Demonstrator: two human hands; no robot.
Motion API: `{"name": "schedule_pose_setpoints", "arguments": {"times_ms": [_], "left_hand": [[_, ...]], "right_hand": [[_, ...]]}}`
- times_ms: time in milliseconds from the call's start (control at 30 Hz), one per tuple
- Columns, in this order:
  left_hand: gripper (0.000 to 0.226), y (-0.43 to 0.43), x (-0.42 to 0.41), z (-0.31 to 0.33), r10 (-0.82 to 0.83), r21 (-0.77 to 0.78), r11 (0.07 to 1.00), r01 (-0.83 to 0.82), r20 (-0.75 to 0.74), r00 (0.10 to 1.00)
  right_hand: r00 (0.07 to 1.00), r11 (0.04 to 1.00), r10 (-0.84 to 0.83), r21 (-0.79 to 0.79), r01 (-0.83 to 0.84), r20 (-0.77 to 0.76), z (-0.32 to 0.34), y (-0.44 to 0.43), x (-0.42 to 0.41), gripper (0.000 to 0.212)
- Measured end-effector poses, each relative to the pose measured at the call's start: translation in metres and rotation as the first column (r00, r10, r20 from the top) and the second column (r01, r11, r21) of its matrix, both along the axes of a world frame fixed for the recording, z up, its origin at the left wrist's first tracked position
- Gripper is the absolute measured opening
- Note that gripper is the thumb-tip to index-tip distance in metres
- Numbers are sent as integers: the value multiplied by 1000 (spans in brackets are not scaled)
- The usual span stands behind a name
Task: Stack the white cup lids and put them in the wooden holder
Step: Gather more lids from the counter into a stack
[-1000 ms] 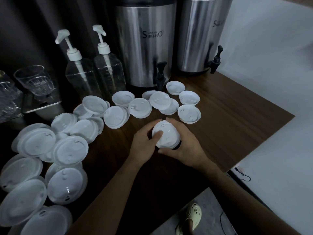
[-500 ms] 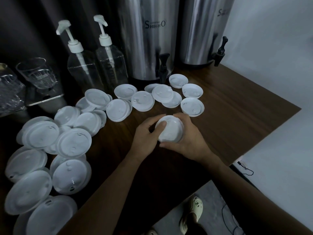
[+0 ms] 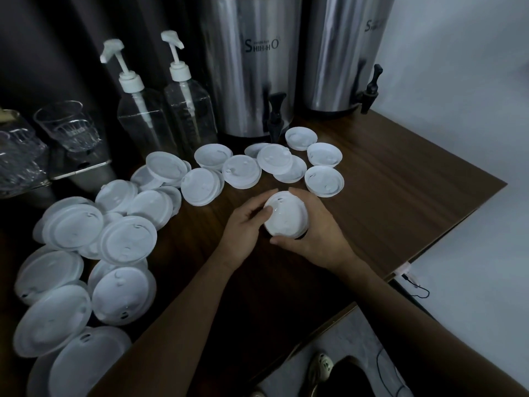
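Both my hands hold a small stack of white cup lids [image 3: 286,214] just above the dark wooden table [image 3: 400,190]. My left hand [image 3: 243,227] grips its left side with the thumb on the top lid. My right hand [image 3: 315,233] cups the stack from the right and below, fingers curled round its rim. Many loose white lids [image 3: 128,239] lie scattered in an arc from the left front to the back, some overlapping. One lid [image 3: 324,181] lies just behind the stack. No wooden holder shows in the view.
Two steel dispensers [image 3: 249,67] [image 3: 343,53] with black taps stand at the back. Two clear pump bottles [image 3: 140,116] [image 3: 187,104] stand left of them, and glasses [image 3: 68,127] on a metal tray at far left. The table's right edge drops to a pale floor.
The stack and both hands have kept their place on the table; my left thumb now lies further onto the top lid. The camera has shifted slightly.
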State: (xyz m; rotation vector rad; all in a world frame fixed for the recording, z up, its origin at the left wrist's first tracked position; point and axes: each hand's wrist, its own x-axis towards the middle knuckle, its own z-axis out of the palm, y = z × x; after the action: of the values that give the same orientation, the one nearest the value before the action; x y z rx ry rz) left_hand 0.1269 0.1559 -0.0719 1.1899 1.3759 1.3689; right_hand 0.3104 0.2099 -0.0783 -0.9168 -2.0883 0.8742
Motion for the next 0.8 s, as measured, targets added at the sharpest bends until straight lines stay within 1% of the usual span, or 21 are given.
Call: {"name": "schedule_pose_setpoints", "arguments": {"times_ms": [100,167,233,300,333,400,467,567,733,800], "left_hand": [[38,1,1,0,-22,-6,1000,22,20,1000],[39,2,1,1,-3,-1,1000,3,27,1000],[38,2,0,2,44,8,999,-45,73,996],[38,1,-1,3,101,12,995,-103,127,987],[38,1,-1,3,130,13,991,-134,144,981],[40,1,-2,2,180,11,983,-184,156,971],[40,1,-1,2,205,2,978,-207,144,968],[40,2,1,4,217,-11,976,-218,142,966],[38,2,4,9,239,-15,971,-239,138,961],[37,3,7,9,254,-15,967,-255,145,956]], "right_hand": [[1000,1000,-5,31,5,11,-1,2,0,93],[1000,1000,-5,30,5,8,2,1,-1,92],[999,999,-22,36,23,-30,5,2,-1,81],[989,985,-131,103,137,-62,5,8,2,65],[974,965,-216,140,223,-69,4,14,5,59],[923,908,-379,167,384,-60,2,28,14,50],[878,868,-477,170,466,30,0,44,23,52],[846,871,-491,141,470,209,-1,66,31,70],[861,899,-436,78,431,263,-4,79,32,74],[869,906,-421,63,420,260,-4,77,33,74]]}}
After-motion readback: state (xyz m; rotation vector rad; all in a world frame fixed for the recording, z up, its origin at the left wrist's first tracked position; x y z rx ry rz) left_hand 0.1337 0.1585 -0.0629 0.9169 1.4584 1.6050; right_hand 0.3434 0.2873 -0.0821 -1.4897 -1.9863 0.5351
